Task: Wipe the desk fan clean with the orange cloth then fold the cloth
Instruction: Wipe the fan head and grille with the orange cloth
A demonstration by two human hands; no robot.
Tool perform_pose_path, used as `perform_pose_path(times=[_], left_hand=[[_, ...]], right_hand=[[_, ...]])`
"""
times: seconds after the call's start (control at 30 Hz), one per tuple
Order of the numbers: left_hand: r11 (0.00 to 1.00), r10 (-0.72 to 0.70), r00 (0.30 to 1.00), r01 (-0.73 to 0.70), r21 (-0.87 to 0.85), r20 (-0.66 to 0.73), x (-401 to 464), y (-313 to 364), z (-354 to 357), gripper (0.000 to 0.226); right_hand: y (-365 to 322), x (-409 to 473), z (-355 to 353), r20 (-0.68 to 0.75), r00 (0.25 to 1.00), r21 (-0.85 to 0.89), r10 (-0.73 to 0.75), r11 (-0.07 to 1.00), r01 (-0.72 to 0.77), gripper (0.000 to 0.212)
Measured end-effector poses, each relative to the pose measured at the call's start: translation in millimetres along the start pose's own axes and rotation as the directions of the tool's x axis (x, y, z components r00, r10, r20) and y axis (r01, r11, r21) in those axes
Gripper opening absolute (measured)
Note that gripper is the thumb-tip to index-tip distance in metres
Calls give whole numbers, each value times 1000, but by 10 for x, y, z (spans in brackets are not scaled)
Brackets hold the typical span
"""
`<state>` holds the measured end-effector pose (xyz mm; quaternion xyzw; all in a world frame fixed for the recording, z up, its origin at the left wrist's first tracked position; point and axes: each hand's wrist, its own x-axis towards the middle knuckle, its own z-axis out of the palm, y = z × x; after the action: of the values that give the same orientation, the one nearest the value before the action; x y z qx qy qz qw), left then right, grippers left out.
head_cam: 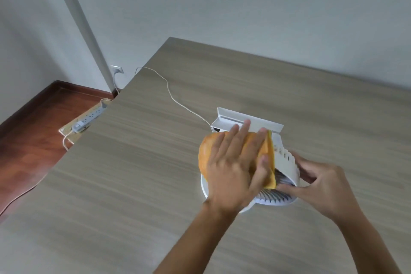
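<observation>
A white desk fan (285,159) lies tilted on the wooden table (133,184), its round grille (272,198) towards me and its flat base (249,120) pointing away. The orange cloth (205,153) is draped over the fan's left side. My left hand (231,169) lies flat on the cloth with straight fingers, pressing it against the fan, and the thumb rests on the cloth's right edge. My right hand (324,184) grips the fan's right side, with the fingers curled round the housing and the thumb at the grille rim. Most of the fan's left half is hidden by cloth and hand.
The fan's white cord (171,95) runs across the table to its far left edge and drops off. On the floor at the left lie a power strip (89,118) on a board and more cable. A wall socket (117,69) sits behind it.
</observation>
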<state>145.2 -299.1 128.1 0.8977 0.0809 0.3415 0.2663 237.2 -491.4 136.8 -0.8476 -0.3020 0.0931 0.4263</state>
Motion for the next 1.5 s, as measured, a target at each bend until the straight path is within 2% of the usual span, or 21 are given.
perform_pose_path(times=[0.07,0.1,0.17,0.2,0.27,0.3,0.37,0.47,0.57,0.7,0.77,0.8,0.87,0.93,0.97,1.1,1.17,1.27,1.37,1.43,1.5], left_hand=[[924,-303,953,289,-250,-18,-17,-258,2,43],[787,-474,880,435,-438,22,-62,-378,28,42],[324,-727,654,596,-735,210,-162,-581,145,45],[96,-776,531,632,-769,340,-237,-681,235,48],[-298,-715,358,621,-725,600,-434,-741,434,49],[-436,-652,329,574,-693,683,-531,-690,537,48],[-568,-576,310,514,-643,756,-668,-491,695,49],[-612,-572,262,494,-617,777,-696,-322,701,56],[-575,-596,271,514,-637,756,-672,-497,622,60],[-439,-765,188,549,-711,617,-634,-687,428,46],[-325,-833,164,628,-707,529,-531,-713,279,45],[-230,-863,196,669,-706,467,-462,-715,205,46],[72,-882,371,715,-696,290,-308,-668,73,47],[479,-762,638,671,-566,111,-178,-553,-29,52],[632,-677,735,608,-481,39,-112,-475,-72,53],[946,-276,960,264,-186,-42,96,-126,-161,45],[993,-122,992,122,-5,15,156,59,-138,43],[988,19,982,-47,149,186,154,329,-97,44],[966,91,948,-158,203,306,86,511,-70,50],[979,107,939,-158,132,326,79,538,-114,55],[987,143,942,-114,-112,305,137,510,-242,58]], right_hand=[[12,-11,-16,-10,1000,-10,23,1000,-23,80],[-1,-14,-9,-12,1000,-15,28,1000,-28,80],[-43,-8,14,-14,1000,-20,21,1000,-21,76],[-57,3,25,-19,1000,-22,19,1000,-19,74],[-68,-3,50,-31,999,-27,25,999,-26,72],[-70,-16,62,-35,999,-26,31,999,-32,72],[-78,-39,69,-38,999,-30,38,999,-39,76],[-100,-51,43,-27,998,-33,55,998,-56,77],[-65,-21,42,-33,996,-40,79,996,-81,77],[-114,34,151,-10,997,-35,70,997,-70,72],[-134,46,164,0,998,-42,67,997,-67,71],[-137,49,147,-3,997,-45,73,996,-73,72],[-120,49,114,-9,996,-49,90,995,-91,74],[-94,47,102,-19,994,-48,109,993,-110,72],[-88,43,104,-20,994,-49,112,992,-112,71],[-104,34,132,-18,996,-21,89,996,-90,79],[-139,60,124,-4,995,-16,101,995,-101,76],[-246,99,101,23,996,-64,91,994,-89,67],[-425,109,80,18,1000,-107,6,994,-4,33],[-464,104,75,23,1000,-146,-5,989,8,24],[-443,100,70,52,995,-132,82,988,-75,28]])
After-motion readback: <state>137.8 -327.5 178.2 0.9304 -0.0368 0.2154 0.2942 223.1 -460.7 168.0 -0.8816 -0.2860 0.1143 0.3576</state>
